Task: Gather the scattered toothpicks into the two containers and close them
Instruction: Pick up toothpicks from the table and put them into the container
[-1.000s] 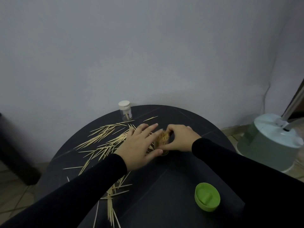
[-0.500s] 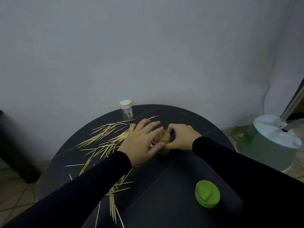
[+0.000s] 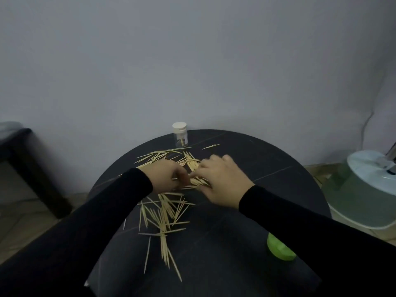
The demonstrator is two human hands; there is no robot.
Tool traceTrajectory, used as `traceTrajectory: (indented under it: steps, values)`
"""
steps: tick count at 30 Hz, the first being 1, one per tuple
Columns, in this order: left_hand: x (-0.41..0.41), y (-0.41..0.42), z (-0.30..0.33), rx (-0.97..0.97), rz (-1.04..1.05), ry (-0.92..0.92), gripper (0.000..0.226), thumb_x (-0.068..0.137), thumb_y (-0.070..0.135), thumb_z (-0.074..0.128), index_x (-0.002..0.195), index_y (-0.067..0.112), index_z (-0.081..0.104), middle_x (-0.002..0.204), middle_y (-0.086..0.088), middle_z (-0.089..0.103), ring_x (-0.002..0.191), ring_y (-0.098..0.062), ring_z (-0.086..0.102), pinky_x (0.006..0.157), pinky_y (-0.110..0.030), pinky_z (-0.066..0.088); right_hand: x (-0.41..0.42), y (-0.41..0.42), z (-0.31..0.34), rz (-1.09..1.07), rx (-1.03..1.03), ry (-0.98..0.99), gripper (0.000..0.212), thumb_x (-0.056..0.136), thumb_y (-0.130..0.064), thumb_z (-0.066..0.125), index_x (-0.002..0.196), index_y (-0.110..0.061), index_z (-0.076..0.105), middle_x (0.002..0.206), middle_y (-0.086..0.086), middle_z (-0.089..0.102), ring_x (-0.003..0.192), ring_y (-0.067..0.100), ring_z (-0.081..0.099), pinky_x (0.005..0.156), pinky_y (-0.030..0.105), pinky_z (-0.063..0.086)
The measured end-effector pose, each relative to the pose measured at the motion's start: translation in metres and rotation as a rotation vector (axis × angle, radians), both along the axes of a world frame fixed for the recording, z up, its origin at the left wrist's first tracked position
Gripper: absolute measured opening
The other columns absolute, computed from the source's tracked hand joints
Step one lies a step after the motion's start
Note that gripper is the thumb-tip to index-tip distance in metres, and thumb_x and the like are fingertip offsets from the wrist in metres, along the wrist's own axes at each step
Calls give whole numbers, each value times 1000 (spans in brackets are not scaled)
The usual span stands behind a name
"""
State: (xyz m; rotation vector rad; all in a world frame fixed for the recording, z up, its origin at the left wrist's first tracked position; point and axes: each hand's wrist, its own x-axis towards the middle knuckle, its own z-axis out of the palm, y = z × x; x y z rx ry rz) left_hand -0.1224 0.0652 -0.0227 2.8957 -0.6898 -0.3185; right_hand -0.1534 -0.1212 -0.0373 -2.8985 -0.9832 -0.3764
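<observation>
Loose wooden toothpicks [image 3: 165, 213] lie scattered over the left half of the round black table [image 3: 267, 168]. My left hand [image 3: 165, 176] is curled over the pile, its fingertips pinched on a few toothpicks. Touching it on the right, my right hand [image 3: 222, 183] lies palm-down on the toothpicks with its fingers spread and blurred. A small clear jar with a white lid [image 3: 180, 135] stands shut at the table's far edge, a few toothpicks inside. A green lid [image 3: 278, 250] lies near the front right, half hidden by my right sleeve. The open toothpick container is hidden from view.
A pale green and white appliance [image 3: 362, 189] stands on the floor just right of the table. A dark piece of furniture [image 3: 19, 151] sits at the left by the wall. The wall rises close behind the table.
Both hands have left the open toothpick-filled container and moved left onto the loose pile. That container is no longer visible. The view has shifted, so the table sits further right.
</observation>
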Motion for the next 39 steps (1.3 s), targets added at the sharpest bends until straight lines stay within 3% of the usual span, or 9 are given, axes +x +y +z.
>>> traceTrajectory:
  steps: [2, 4, 7, 12, 18, 22, 25, 33, 39]
  values:
    - [-8, 12, 1, 46, 4, 61, 19, 90, 19, 61, 93, 38, 63, 95, 19, 59, 91, -3, 55, 81, -19, 42, -15, 19, -5, 148, -89, 128, 36, 95, -42, 51, 130, -33, 53, 124, -7, 55, 114, 14, 44, 99, 37, 29]
    - [-17, 24, 2, 56, 23, 111, 18, 86, 19, 66, 91, 36, 65, 93, 18, 60, 88, -3, 55, 78, -19, 42, -27, 31, -8, 208, -103, 228, 36, 92, -52, 53, 119, -31, 62, 111, -10, 62, 104, 12, 51, 95, 36, 32]
    - [-34, 41, 1, 61, 6, 180, 16, 83, 24, 71, 93, 37, 66, 93, 16, 61, 86, 1, 53, 74, -17, 40, -42, 45, -9, 126, -88, 334, 54, 76, -75, 54, 97, -27, 66, 84, -11, 66, 80, 7, 59, 90, 35, 39]
    - [-61, 59, -4, 76, -50, 258, 23, 83, 20, 70, 95, 39, 65, 95, 16, 59, 80, 2, 50, 69, -13, 36, -58, 64, -11, -14, -171, 393, 62, 72, -80, 54, 87, -21, 67, 81, -6, 66, 78, 11, 58, 89, 37, 39]
    - [-87, 77, -37, -124, -193, 153, 31, 81, 22, 72, 105, 41, 66, 104, 21, 48, 100, 0, 50, 92, -27, 45, -63, 72, -15, -107, -156, 446, 45, 81, -66, 58, 92, -23, 67, 87, -6, 65, 85, 14, 59, 92, 39, 40]
    - [-91, 86, -54, -245, -219, 23, 18, 85, 29, 69, 100, 39, 70, 107, 18, 50, 100, 3, 50, 90, -26, 46, -57, 71, -11, -163, -142, 506, 25, 87, -48, 62, 95, -26, 68, 94, -7, 67, 93, 13, 58, 97, 38, 39]
    - [-88, 82, -59, -312, -231, -41, 9, 86, 32, 67, 93, 37, 70, 104, 19, 52, 98, 2, 53, 87, -26, 48, -49, 69, -8, -199, -163, 502, 21, 90, -41, 62, 101, -24, 67, 103, -5, 67, 101, 16, 58, 100, 40, 38]
    - [-61, 75, -56, -170, -176, -172, 7, 88, 35, 63, 95, 35, 64, 112, 18, 46, 101, 3, 46, 91, -24, 47, -15, 66, -6, -201, -319, 357, 25, 92, -37, 59, 112, -23, 62, 113, 0, 64, 111, 22, 56, 102, 46, 31]
    - [-36, 68, -53, -101, -112, -149, 38, 90, 36, 60, 127, 32, 55, 129, 12, 48, 116, -5, 45, 101, -27, 41, 12, 68, -1, -97, -411, 357, 56, 88, -40, 65, 139, -29, 44, 135, -1, 54, 126, 22, 46, 103, 46, 33]
